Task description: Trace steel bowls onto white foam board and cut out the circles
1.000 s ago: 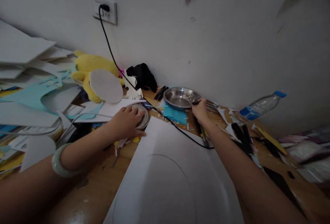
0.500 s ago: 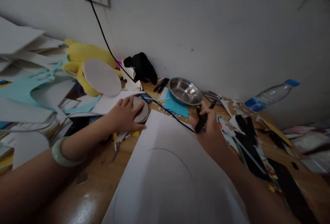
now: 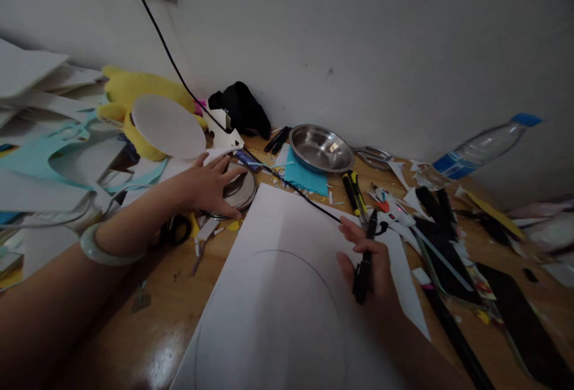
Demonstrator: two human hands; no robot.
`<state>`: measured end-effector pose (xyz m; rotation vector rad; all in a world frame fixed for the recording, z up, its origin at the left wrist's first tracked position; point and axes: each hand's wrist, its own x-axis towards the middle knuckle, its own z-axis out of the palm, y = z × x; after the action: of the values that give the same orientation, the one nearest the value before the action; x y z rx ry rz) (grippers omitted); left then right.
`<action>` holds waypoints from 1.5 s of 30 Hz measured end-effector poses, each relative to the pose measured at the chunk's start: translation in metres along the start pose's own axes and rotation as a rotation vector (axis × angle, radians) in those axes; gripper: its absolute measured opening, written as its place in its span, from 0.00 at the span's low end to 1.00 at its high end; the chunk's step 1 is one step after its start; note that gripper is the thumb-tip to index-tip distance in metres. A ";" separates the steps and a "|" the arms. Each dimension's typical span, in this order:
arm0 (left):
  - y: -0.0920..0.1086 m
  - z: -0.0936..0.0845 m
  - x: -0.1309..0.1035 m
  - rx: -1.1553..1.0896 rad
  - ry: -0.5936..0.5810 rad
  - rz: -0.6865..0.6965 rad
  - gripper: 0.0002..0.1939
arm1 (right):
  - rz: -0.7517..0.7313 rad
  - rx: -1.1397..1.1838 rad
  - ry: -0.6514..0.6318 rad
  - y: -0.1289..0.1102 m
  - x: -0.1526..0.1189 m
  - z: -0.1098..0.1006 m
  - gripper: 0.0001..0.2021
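A white sheet (image 3: 287, 300) with a thin curved line drawn on it lies in front of me. My left hand (image 3: 215, 185), with a pale green bangle on its wrist, has spread fingers resting over a round, flat metal piece (image 3: 246, 189) at the sheet's far left corner. Over the right part of the sheet, my right hand (image 3: 376, 270) holds a black marker (image 3: 366, 258), fingers loosely bent around it. Just beyond that hand lie yellow-and-black-handled pliers (image 3: 354, 192). A black cable (image 3: 309, 200) crosses the sheet's far end.
A steel bowl (image 3: 320, 148) stands by the wall near blue paper (image 3: 305, 176). A yellow plush toy (image 3: 147, 94) and an oval white piece (image 3: 170, 125) are left, among scraps. Black-handled scissors (image 3: 179, 229) lie by my left forearm. To the right are a glue gun (image 3: 397, 210) and tilted bottle (image 3: 484, 148).
My right hand has drawn back toward me with the black marker, uncovering the pliers. My left hand has shifted slightly on the round metal piece, its fingers spread. The view has tilted a little.
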<state>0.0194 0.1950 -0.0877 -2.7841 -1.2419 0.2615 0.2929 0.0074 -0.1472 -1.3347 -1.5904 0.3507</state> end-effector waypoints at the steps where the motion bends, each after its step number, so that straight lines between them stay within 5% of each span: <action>1: 0.000 0.001 0.000 0.010 0.015 0.013 0.51 | 0.013 0.020 0.041 0.000 0.001 -0.002 0.09; 6: -0.002 -0.001 0.003 0.024 0.098 0.050 0.52 | 0.077 0.065 0.215 0.002 0.005 -0.015 0.09; 12: -0.004 -0.025 -0.004 0.012 0.168 0.010 0.50 | 0.049 0.050 0.255 0.008 0.007 -0.021 0.10; 18: -0.008 -0.047 -0.014 -0.031 0.183 -0.073 0.42 | 0.040 -0.134 0.053 0.003 0.006 -0.015 0.08; 22: -0.010 -0.053 -0.015 -0.134 0.293 -0.175 0.40 | -0.018 -0.393 -0.113 -0.007 0.008 -0.031 0.06; 25: -0.004 -0.055 -0.016 -0.217 0.380 -0.177 0.43 | 0.057 -0.554 -0.144 -0.005 -0.008 -0.053 0.08; 29: 0.009 -0.058 -0.017 -0.197 0.459 -0.181 0.43 | 0.232 -0.701 0.090 0.012 -0.058 -0.069 0.14; 34: 0.020 -0.050 -0.012 -0.207 0.417 -0.113 0.43 | 0.312 -0.672 0.021 0.000 -0.089 -0.042 0.16; 39: 0.027 -0.024 -0.003 -0.108 0.386 -0.027 0.50 | 0.074 -0.702 -0.150 -0.040 -0.057 -0.015 0.11; 45: 0.032 0.000 0.004 -0.080 0.199 -0.024 0.49 | 0.123 -1.026 -0.142 -0.041 0.044 -0.048 0.06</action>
<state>0.0453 0.1767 -0.0929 -2.7758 -1.2615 -0.0674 0.3124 0.0142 -0.0725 -2.2052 -1.8884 -0.3817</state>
